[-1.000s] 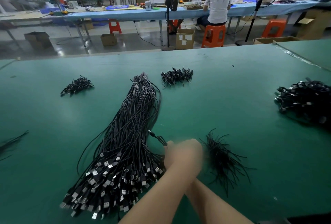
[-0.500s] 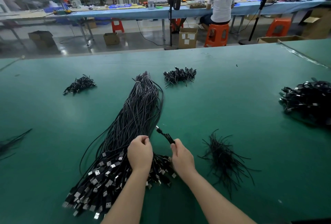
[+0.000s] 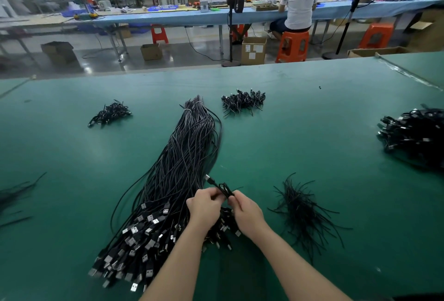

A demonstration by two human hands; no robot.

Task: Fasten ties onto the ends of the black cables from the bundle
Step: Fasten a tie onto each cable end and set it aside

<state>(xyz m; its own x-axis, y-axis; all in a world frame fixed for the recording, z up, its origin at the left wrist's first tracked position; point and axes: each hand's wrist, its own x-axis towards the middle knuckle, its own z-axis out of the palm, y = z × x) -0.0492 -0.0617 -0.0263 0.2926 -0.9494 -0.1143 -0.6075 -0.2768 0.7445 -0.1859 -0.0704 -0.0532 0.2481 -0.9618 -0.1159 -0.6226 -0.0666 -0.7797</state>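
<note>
— While we look down at the green tabletop (image 3: 312, 132), where do we have our hands?

— Close together at the middle, just above the plug end of the big cable bundle (image 3: 177, 168). Our left hand (image 3: 204, 207) and right hand (image 3: 247, 211) both pinch one black cable end (image 3: 222, 187), which sticks up toward 11 o'clock from our fingers, its small metal plug at the tip.

— And the grip on each side?

— Both grips are narrow, fingers curled round that one cable end. A thin black tie seems looped on it where the fingers meet, though we cannot tell how far it is wound.

— Where does the bundle lie?

— It runs from 7 o'clock, where the plugs fan out beside our left forearm, up to 12 o'clock, where a pale band gathers the far ends.

— And the ties?

— The loose pile of ties (image 3: 302, 207) lies at 3 o'clock of our hands, near but apart from them.

— What else do we see?

— One small heap of cables (image 3: 109, 113) at 10 o'clock, another small heap (image 3: 242, 101) at 1 o'clock, and a large dark heap (image 3: 415, 134) at the right edge. Across the aisle a person (image 3: 299, 0) sits on an orange stool (image 3: 292, 46) at a blue workbench.
</note>
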